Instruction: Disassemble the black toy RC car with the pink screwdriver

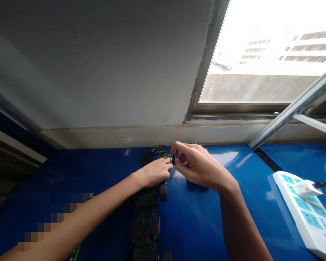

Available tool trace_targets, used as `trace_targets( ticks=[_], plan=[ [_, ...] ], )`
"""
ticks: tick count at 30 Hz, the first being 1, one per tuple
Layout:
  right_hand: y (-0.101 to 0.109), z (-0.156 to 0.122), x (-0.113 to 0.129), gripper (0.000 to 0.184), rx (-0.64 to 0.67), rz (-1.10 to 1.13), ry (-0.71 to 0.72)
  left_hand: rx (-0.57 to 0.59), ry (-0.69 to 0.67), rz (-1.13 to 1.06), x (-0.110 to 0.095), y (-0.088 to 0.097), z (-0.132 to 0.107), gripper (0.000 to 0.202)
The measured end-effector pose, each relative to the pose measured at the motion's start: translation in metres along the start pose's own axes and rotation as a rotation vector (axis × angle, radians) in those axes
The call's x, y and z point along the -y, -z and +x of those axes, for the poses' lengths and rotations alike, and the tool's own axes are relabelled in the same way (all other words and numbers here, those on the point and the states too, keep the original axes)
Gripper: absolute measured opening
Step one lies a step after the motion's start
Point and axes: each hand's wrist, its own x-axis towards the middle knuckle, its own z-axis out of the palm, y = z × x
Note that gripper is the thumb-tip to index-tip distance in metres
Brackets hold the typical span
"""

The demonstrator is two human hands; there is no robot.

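Note:
My right hand (pixel 197 165) is closed in a pinch on a small dark part (pixel 174 158); its exact kind is too small to tell. Right beside it, my left hand (pixel 156 172) has its fingers curled together near the same part, and what they grip is mostly hidden. Below my left hand lies a black toy car chassis (pixel 145 221), its wheels at the sides and red pieces along its edges. Several tiny screws (pixel 177 177) are scattered on the blue table between the hands. Just beyond my left hand sits a dark piece with colourful bits (pixel 148 156).
The blue table (pixel 201 224) meets a wall with a window (pixel 260 87) behind it. A white power strip (pixel 304 214) with plugs lies at the right. A metal frame bar (pixel 290 108) slants down to the table. Something dark and round is partly hidden behind my right hand.

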Motion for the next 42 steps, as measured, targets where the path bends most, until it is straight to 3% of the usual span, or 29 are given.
trace_targets(
  ticks=[7,12,16,22,26,36,42],
  plan=[
    [0.005,-0.003,-0.001,0.021,-0.007,0.023,-0.015,0.133,-0.136,0.016,0.001,0.011,-0.006,0.018],
    [0.006,-0.004,-0.002,0.021,-0.006,0.013,-0.012,0.212,-0.136,-0.066,0.001,0.026,-0.007,0.011],
    [0.007,-0.005,-0.004,0.021,0.029,-0.03,-0.032,0.28,-0.12,-0.112,0.002,0.024,-0.005,0.02],
    [0.006,-0.007,-0.014,0.017,0.237,-0.095,-0.161,0.37,-0.162,-0.127,-0.004,0.016,0.004,0.02],
    [0.006,-0.01,-0.019,0.019,0.238,-0.12,-0.193,0.427,-0.22,-0.103,-0.009,0.016,0.01,0.018],
    [0.01,-0.011,-0.021,0.021,0.223,-0.11,-0.207,0.449,-0.322,-0.011,-0.008,0.012,0.013,0.011],
    [0.008,-0.011,-0.019,0.018,0.216,-0.094,-0.201,0.394,-0.273,0.047,-0.007,0.007,0.008,0.012]
  ],
)
